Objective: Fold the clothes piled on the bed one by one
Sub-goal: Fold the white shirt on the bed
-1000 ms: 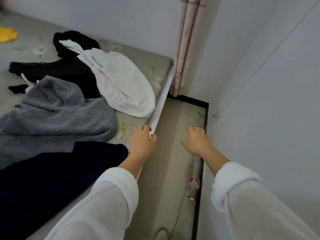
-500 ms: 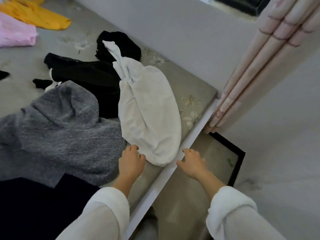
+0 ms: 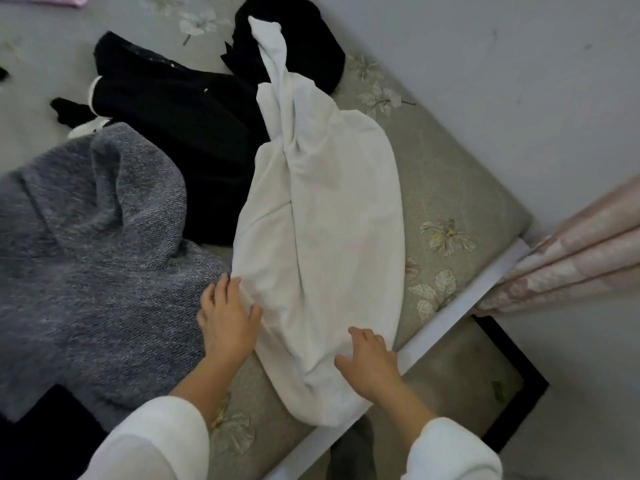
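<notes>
White garment point(image 3: 322, 237) lay twisted on the bed point(image 3: 460, 188) near its edge, its long axis running straight away from the hands, from a broad near end up to a narrow wrung tip resting on a black garment point(image 3: 298, 39). Left hand point(image 3: 227, 322) touched the near-left edge with fingers spread, and right hand point(image 3: 372, 360) rested flat, fingers loosely apart, on the near-right corner; neither pinched cloth yet. Both sat equally close, so spreading it probably begins from this near end.
</notes>
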The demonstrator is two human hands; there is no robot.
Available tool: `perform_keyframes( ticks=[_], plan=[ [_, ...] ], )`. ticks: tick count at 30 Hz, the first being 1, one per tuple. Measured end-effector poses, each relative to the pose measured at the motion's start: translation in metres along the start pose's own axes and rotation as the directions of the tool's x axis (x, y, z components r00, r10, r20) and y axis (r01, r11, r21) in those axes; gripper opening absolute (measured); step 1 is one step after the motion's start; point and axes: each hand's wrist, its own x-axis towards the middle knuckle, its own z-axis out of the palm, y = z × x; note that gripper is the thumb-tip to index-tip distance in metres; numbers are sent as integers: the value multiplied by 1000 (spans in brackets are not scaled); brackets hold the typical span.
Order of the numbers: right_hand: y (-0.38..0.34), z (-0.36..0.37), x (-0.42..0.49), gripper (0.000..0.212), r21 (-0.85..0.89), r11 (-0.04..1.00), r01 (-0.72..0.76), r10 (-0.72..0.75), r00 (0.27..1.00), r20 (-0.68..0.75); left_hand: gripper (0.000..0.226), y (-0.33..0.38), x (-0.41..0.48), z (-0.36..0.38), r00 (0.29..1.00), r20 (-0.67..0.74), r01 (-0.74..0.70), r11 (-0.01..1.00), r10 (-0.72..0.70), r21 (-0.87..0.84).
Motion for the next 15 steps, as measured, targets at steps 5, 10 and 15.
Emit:
perform_keyframes(
  ticks=[5, 10, 15],
  plan=[
    [13, 3, 52, 79, -141, 956, 257, -271, 958, -92, 77, 21, 51, 28, 987, -21, 160, 985, -162, -65],
    [30, -4, 90, 30, -512, 705, 491, -583, 812, -25, 26, 52, 64, 28, 980, -178, 10, 920, -86, -391],
    [53, -40, 100, 15, -191, 813, 549, -554, 832, 35, 27, 79, 36, -13, 938, -99, 29, 361, -331, -932]
  ],
)
